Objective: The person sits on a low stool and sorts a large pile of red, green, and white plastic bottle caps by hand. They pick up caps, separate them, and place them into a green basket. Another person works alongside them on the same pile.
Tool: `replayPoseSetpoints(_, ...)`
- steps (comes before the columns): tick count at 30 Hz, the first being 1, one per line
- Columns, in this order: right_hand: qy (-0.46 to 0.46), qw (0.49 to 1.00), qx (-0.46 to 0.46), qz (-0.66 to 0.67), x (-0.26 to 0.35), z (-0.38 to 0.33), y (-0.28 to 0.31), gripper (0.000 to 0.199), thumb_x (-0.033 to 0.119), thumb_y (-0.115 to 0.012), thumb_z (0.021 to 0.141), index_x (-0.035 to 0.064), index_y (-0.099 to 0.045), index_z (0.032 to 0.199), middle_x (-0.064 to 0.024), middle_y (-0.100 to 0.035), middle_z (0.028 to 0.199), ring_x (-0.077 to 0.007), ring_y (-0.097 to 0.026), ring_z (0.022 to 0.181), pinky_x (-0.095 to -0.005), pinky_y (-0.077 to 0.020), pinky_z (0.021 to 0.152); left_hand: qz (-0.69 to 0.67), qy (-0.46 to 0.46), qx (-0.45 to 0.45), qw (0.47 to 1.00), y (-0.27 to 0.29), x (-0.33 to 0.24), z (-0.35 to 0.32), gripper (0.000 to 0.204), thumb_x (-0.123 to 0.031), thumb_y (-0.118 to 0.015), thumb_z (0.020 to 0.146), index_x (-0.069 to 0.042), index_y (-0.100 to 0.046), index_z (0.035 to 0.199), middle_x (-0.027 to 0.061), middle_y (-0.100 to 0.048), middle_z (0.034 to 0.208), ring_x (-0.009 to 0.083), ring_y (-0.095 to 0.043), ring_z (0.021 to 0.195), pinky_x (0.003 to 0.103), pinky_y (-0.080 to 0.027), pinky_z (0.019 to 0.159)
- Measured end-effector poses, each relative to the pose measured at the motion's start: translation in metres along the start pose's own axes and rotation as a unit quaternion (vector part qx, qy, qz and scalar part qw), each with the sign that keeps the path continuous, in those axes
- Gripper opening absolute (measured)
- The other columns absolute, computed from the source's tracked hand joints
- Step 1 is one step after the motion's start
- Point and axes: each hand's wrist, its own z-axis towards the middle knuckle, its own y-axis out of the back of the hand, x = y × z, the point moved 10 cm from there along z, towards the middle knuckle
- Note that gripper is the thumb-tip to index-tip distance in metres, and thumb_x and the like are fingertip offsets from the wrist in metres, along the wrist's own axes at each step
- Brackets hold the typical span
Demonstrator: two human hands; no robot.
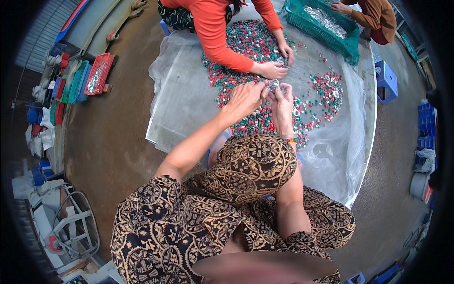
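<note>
My left hand [246, 98] and my right hand [282, 105] meet above a pile of small red, green and white pieces [253, 124]. Between their fingertips they pinch a small silvery piece [273, 84], too small for me to tell its kind. Fingers of both hands are closed on it. Just beyond, a co-worker's hand [274, 70] rests at the edge of the larger heap. The co-worker's other hand [285, 52] is over the pieces at the right of it.
Pale sheeting [182, 104] lies under the pieces. A smaller pile [327, 93] sits to the right. At the far right stands a green basket [347, 47] of silvery pieces, with another person beside it. A blue stool [386, 81] and a red crate [100, 71] stand off the sheeting.
</note>
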Motion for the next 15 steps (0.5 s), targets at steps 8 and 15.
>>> replayPoseSetpoints(8,-0.051,0.999,-0.013,-0.008,-0.003,-0.007,-0.004,0.019,0.016,-0.047,0.096,-0.0004,-0.057,0.099,-0.0091,-0.063,0.089,-0.0169,-0.063,0.075,-0.0305,-0.0540,0.069,0.093,-0.007,0.020,0.995,0.004,-0.011,-0.010,0.021,-0.025,-0.048,0.091,-0.004,-0.050,0.092,0.0229,-0.059,0.079,0.0390,-0.062,0.065,0.049,-0.049,0.055)
replayPoseSetpoints(15,-0.030,0.994,-0.108,0.011,-0.028,-0.009,0.026,0.023,0.021,-0.049,0.095,0.0004,-0.058,0.090,-0.0086,-0.063,0.071,-0.0165,-0.063,0.055,-0.0267,-0.0523,0.048,0.071,0.001,0.024,0.997,-0.021,-0.002,-0.023,0.023,-0.024,-0.047,0.091,-0.001,-0.049,0.090,0.0237,-0.059,0.078,0.0395,-0.061,0.065,0.049,-0.048,0.055)
